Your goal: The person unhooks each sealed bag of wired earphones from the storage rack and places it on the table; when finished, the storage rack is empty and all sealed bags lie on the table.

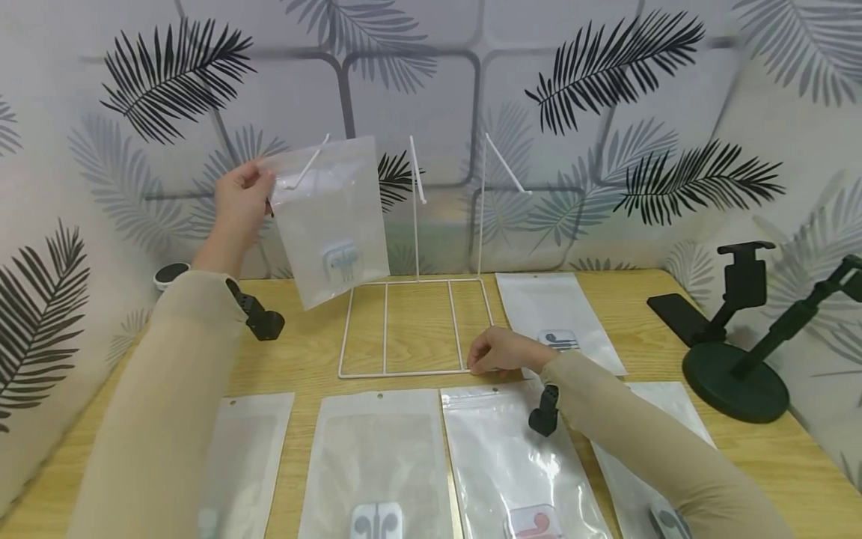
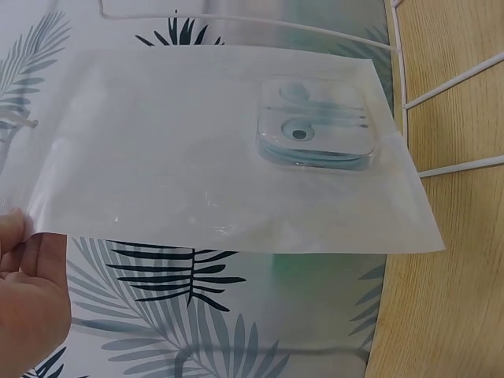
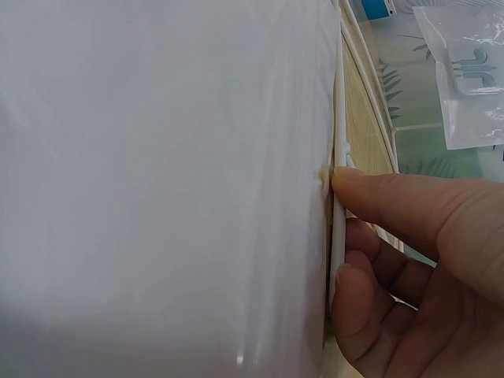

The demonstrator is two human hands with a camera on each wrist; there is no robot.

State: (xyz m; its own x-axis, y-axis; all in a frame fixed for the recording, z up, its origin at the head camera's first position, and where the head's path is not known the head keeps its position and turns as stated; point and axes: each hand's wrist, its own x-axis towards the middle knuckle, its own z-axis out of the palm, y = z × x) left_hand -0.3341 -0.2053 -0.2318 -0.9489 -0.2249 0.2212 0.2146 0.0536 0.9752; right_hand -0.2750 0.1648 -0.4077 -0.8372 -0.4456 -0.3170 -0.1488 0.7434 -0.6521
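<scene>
My left hand (image 1: 241,198) pinches the upper left edge of a whitish zip bag (image 1: 333,217) that hangs tilted. Boxed earphones (image 2: 315,126) show through the bag's lower part. The left prong (image 1: 311,161) of a white wire display rack overlaps the bag's upper part in the head view. Down at the rack's base, my right hand (image 1: 506,350) grips the front wire (image 1: 404,373) near its right corner. In the right wrist view the thumb (image 3: 362,185) lies on that wire, fingers curled beside it. A bag lying flat (image 3: 165,173) fills much of that view.
Along the table's front lie several similar bags, including one with white earphones (image 1: 376,520) and one with pink earphones (image 1: 534,522). Another bag (image 1: 552,299) lies right of the rack. A black phone stand (image 1: 735,382) occupies the right side; patterned fabric (image 1: 417,90) hangs behind.
</scene>
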